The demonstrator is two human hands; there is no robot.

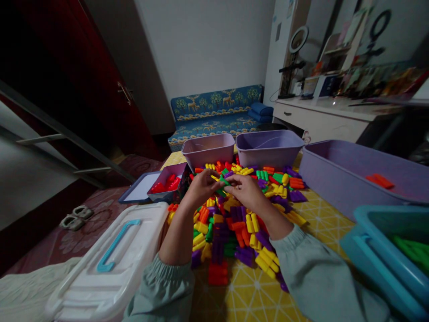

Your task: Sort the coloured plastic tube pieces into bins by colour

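Above a spread heap of red, orange, yellow, green and purple plastic pieces [239, 228], my two hands meet near the middle of the view. My left hand [205, 185] and my right hand [244, 188] both have their fingertips closed on a small green piece [224, 180] between them. Yellow joined pieces [267, 261] lie below my right forearm, and a red-orange block [217, 273] sits at the near edge of the heap.
Behind the heap stand a pink bin [209, 154], a purple bin [268, 154] and a long purple bin [335, 179] with orange pieces. A teal bin [378, 223] holds green pieces. At left are a box [167, 197] of red pieces and a white lid [134, 250].
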